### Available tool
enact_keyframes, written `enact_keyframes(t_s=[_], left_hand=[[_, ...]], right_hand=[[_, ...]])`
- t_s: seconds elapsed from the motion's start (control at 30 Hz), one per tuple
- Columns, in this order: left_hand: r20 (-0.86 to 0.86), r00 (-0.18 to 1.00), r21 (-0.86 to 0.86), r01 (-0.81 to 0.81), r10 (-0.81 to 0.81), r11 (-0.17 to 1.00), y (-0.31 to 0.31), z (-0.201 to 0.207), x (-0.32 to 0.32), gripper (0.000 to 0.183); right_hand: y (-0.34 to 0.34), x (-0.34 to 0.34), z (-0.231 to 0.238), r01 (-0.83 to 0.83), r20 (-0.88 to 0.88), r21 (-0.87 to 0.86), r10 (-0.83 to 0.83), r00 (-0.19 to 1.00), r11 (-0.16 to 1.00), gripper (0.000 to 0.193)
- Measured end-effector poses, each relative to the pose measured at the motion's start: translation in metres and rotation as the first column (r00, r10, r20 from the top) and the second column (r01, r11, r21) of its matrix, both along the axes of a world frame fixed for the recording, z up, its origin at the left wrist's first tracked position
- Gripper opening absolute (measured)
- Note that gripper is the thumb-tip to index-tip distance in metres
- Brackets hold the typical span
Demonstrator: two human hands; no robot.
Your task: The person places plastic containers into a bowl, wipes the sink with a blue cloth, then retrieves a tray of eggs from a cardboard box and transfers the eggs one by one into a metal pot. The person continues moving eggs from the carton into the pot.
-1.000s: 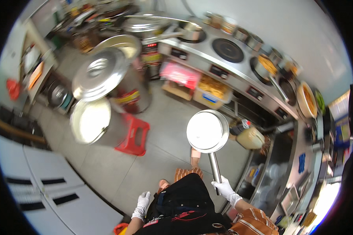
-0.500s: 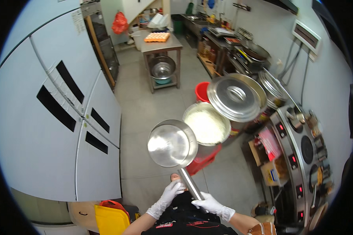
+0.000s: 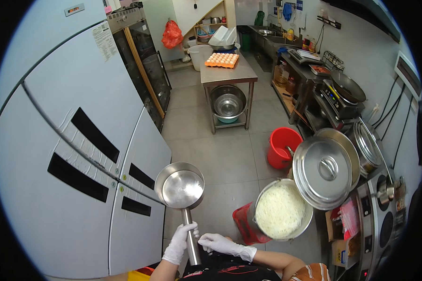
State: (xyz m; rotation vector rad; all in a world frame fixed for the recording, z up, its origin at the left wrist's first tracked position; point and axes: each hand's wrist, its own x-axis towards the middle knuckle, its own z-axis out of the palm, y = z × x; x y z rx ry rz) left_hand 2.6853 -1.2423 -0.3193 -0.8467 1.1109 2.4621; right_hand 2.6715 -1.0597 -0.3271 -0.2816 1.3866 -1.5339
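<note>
A large steel dipper (image 3: 180, 187) with a round, deep bowl and a thick tubular handle is held out in front of me, its shiny inside facing up. The bowl holds nothing that I can see. My left hand (image 3: 182, 238), in a white glove, is wrapped round the handle below the bowl. Beside the handle, my gloved right hand (image 3: 219, 244) is curled with its fingers together and nothing visible in them. To its right stands a steel pot (image 3: 308, 224) filled with pale, whitish shreds or strands (image 3: 280, 210), raised on something red (image 3: 249, 224).
A big steel lid (image 3: 321, 173) rests on another pot (image 3: 349, 147), near a red bucket (image 3: 284, 147). Tall pale cabinets (image 3: 79, 61) line my left. Ahead stands a steel table (image 3: 227, 75) with a tray of eggs (image 3: 222, 60). Electric hobs (image 3: 384, 229) run along the right.
My left hand has taken hold of the dipper's handle, and my right hand has let go. The dipper has moved left, away from the pot. My view has turned, too.
</note>
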Motion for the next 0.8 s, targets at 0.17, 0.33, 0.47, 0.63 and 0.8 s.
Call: enact_keyframes(t_s=[0.17,0.33,0.47,0.63,0.8], left_hand=[[0.037,0.998,-0.101,0.048,-0.045,0.994,-0.053,-0.007,-0.050,0.018],[0.046,0.980,-0.081,0.198,-0.195,0.977,-0.107,-0.010,-0.133,0.021],[0.054,0.948,-0.136,0.319,-0.315,0.938,-0.130,0.005,-0.228,0.024],[0.031,0.914,-0.096,0.407,-0.405,0.909,-0.131,0.020,-0.350,0.025],[-0.056,0.907,-0.009,0.418,-0.417,0.909,-0.109,0.019,-0.465,0.024]], right_hand=[[0.015,-0.098,-0.007,0.209,0.002,0.082,-0.210,0.978,0.974,0.026],[0.021,-0.191,-0.028,0.463,-0.025,0.202,-0.468,0.883,0.863,0.025],[0.018,-0.259,-0.029,0.642,-0.013,0.179,-0.650,0.759,0.746,0.020],[0.020,-0.323,-0.027,0.740,-0.015,0.191,-0.752,0.659,0.645,0.018],[0.045,-0.408,-0.036,0.758,0.025,0.325,-0.807,0.591,0.565,0.017]])
